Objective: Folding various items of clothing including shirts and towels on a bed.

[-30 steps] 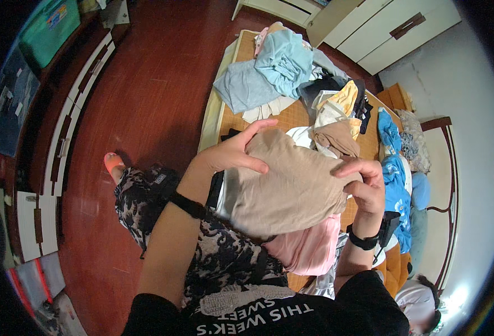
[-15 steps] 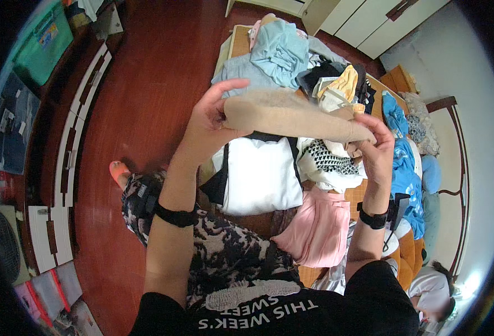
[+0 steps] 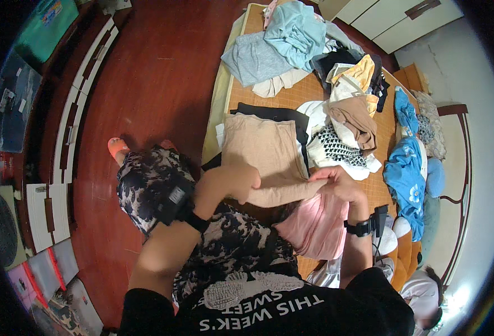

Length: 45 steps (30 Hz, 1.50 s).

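A beige folded garment (image 3: 261, 143) lies spread over a stack of folded clothes, with a black garment (image 3: 269, 112) showing along its far and right edges. My left hand (image 3: 230, 183) is closed at its near left corner, back of the hand up and fingertips partly hidden. With thumb and fingers, my right hand (image 3: 339, 186) pinches the near right corner. Between both hands the near edge is slightly raised and creased. Just below my right hand sits a pink pleated garment (image 3: 317, 224).
Light blue clothes (image 3: 294, 31), a grey folded garment (image 3: 255, 59), a brown garment (image 3: 356, 120) and a black-and-white patterned cloth (image 3: 336, 148) lie around on the woven mat (image 3: 292, 92). Blue patterned clothing (image 3: 406, 173) is at the right. Another person (image 3: 423, 291) is at the lower right.
Both hands have come down and nearer, laying the beige garment over the stack, where it now covers the white folded garment. My view has shifted slightly.
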Motion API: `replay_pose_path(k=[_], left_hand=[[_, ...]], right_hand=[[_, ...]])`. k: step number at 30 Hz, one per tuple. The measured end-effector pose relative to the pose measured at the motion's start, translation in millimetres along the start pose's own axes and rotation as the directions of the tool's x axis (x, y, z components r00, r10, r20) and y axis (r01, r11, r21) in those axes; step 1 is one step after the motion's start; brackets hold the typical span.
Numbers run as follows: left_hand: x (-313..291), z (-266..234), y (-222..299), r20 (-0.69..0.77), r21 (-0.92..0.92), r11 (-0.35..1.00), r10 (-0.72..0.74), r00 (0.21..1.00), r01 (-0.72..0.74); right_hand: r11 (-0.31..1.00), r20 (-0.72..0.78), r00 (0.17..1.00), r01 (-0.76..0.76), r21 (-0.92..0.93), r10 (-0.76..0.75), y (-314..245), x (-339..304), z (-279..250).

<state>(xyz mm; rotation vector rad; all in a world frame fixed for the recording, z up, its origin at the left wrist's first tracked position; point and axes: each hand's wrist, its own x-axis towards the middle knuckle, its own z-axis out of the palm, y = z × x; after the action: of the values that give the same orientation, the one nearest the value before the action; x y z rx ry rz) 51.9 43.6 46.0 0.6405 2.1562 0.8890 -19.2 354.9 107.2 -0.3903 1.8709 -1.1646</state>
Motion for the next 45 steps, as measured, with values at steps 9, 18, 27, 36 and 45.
replay_pose_path(k=[9, 18, 27, 36, 45], left_hand=[[7.3, -42.5, -10.2, -0.721, -0.182, 0.96, -0.276, 0.636, 0.211], [7.1, -39.4, -10.1, -0.692, -0.101, 0.903, -0.365, 0.623, 0.417], [-3.1, -49.0, -13.5, -0.618, -0.237, 0.873, -0.474, 0.627, 0.426], [-3.8, -45.8, -12.0, -0.77, -0.238, 0.913, -0.385, 0.509, 0.331], [17.4, -23.5, -8.5, -0.72, -0.056, 0.996, -0.086, 0.689, 0.065]], right_hand=[[0.876, -0.582, 0.711, 0.101, -0.471, -0.395, -15.3, 58.3, -2.3], [0.477, -0.06, 0.864, 0.217, -0.852, -0.501, 5.5, 94.5, 112.2], [0.34, -0.061, 0.832, 0.157, -0.927, -0.551, 21.0, 125.0, 93.1], [0.526, -0.014, 0.885, 0.264, -0.809, -0.466, -16.2, 82.3, 100.3], [0.627, -0.286, 0.806, 0.131, -0.768, -0.519, -23.2, 82.8, 106.5]])
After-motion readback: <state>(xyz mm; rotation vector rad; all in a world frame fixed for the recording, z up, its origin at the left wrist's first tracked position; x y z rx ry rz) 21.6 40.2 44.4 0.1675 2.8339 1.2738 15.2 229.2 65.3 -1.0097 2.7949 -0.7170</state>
